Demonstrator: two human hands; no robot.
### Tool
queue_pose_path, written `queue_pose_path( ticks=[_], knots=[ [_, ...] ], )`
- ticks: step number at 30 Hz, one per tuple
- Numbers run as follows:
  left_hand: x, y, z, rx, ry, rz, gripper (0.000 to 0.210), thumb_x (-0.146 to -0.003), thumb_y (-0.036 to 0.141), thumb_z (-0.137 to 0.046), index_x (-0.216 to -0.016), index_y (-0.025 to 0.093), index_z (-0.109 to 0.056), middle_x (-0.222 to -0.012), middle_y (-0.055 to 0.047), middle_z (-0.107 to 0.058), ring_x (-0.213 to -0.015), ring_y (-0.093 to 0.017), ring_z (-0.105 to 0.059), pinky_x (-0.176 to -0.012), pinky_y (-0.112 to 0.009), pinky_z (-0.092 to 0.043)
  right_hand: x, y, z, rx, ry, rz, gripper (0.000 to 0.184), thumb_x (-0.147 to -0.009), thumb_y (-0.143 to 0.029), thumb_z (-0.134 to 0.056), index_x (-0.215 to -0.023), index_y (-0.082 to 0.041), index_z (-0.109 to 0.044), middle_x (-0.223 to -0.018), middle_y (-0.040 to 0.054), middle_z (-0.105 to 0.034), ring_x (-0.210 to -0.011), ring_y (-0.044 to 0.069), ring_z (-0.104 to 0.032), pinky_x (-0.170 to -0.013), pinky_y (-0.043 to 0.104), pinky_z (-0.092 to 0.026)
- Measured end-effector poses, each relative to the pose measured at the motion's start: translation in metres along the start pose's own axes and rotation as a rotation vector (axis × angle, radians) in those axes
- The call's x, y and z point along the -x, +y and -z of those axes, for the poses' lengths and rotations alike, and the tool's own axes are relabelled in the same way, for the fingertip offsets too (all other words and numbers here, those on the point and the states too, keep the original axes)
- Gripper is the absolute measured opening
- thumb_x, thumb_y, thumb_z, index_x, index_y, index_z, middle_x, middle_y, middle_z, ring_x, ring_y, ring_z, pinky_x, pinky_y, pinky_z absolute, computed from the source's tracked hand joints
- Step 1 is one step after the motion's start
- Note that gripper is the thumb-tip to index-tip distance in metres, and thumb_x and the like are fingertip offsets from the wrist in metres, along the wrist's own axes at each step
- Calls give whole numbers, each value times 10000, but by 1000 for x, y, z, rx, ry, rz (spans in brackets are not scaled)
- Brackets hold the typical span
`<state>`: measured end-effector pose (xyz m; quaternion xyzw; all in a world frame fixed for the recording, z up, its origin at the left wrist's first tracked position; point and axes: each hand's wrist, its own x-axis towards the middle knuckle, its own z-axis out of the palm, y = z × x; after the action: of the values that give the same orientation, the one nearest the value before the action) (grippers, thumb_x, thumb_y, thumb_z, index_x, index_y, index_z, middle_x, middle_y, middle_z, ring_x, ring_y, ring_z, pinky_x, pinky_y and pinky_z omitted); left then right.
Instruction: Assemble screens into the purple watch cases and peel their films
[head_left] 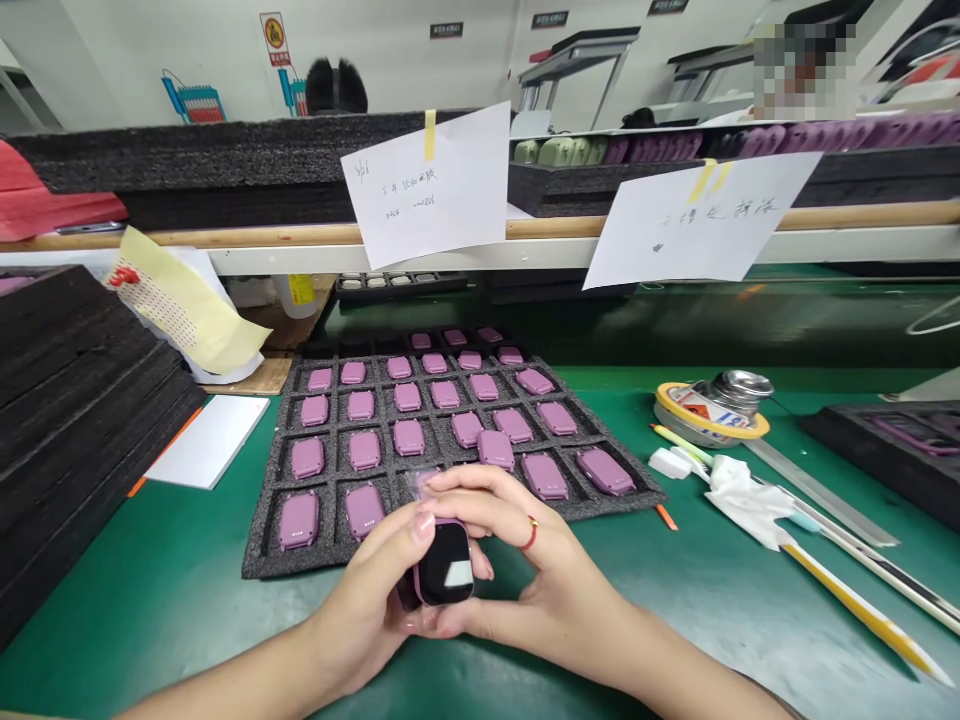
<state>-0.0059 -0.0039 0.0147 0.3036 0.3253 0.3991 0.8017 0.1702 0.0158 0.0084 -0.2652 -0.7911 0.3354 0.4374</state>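
Both my hands hold one watch body [441, 560] just in front of the foam tray. It has a glossy black screen, facing up toward me, and a purple edge. My left hand [367, 590] grips its left side, thumb at the top corner. From the right, my right hand [517, 545] curls round it, fingers over the top and thumb along the bottom. A bit of clear film [421, 484] shows by the fingertips. Behind them, the black foam tray [259, 545] carries rows of purple watch cases [364, 450]; my hands hide some front compartments.
Stacked black foam trays [82, 430] stand at left beside a white booklet [210, 440]. On the right lie a yellow tape roll [709, 425], a steel ruler [825, 490] and a yellow-handled tool [862, 610]. A shelf edge [285, 262] with handwritten papers [427, 185] crosses above.
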Motion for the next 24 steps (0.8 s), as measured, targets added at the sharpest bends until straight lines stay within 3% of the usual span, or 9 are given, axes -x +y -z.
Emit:
queue_pose_path(
  ticks=[6, 8, 11, 14, 17, 21, 24],
  knots=[
    [-2, 0, 2, -233, -37, -158, 326, -671, 334, -907, -876, 186, -701, -804, 3, -644, -734, -98, -560, -651, -158, -428, -1, 1, 1, 29, -4, 51, 611, -782, -178, -823, -1315, -295, -549, -1290, 72, -562, -1217, 217, -585, -1038, 342, -518],
    [-2, 0, 1, -166, -65, -143, 395, -673, 454, -886, -901, 181, -712, -811, -9, -646, -677, -90, -540, -580, -156, -397, -1, 1, 0, 35, 5, 58, 616, -778, -198, -831, -1314, -294, -545, -1284, 76, -568, -1218, 220, -586, -1037, 345, -520],
    [-1, 1, -1, -23, -48, -28, 546, -805, 671, -664, -871, 135, -746, -797, -47, -657, -483, -36, -409, -448, -169, -285, 1, -1, 0, 38, 26, 69, 690, -735, -255, -876, -1329, -301, -527, -1281, 76, -583, -1242, 222, -576, -1063, 345, -506],
    [-1, 3, -3, 49, -40, 30, 505, -877, 615, -608, -924, 137, -765, -796, -59, -677, -413, -9, -340, -432, -178, -243, 1, -6, 3, -36, 49, 13, 719, -785, -285, -837, -1402, -321, -471, -1372, 80, -572, -1327, 234, -531, -1137, 383, -453],
    [-2, 4, -3, 92, -81, 18, 449, -904, 562, -605, -1015, 155, -758, -796, -63, -686, -404, -6, -335, -430, -178, -216, -1, -9, 8, -208, 202, -118, 533, -905, -285, -711, -1389, -340, -492, -1402, 58, -595, -1315, 212, -565, -1127, 380, -471],
    [-3, 4, -3, 97, -98, 11, 441, -947, 525, -554, -1031, 140, -752, -828, -83, -694, -405, -2, -330, -426, -181, -208, -7, -9, 13, -279, 506, -185, 112, -921, -238, -690, -1029, -265, -701, -1059, 28, -764, -974, 174, -758, -878, 252, -625],
    [-2, 4, -3, 104, -98, 15, 435, -946, 522, -555, -1035, 144, -750, -828, -84, -695, -404, -3, -335, -423, -181, -204, -8, -8, 15, -199, 547, -132, 67, -906, -179, -691, -896, -240, -717, -906, 13, -775, -766, 154, -776, -728, 227, -653]
  ],
)
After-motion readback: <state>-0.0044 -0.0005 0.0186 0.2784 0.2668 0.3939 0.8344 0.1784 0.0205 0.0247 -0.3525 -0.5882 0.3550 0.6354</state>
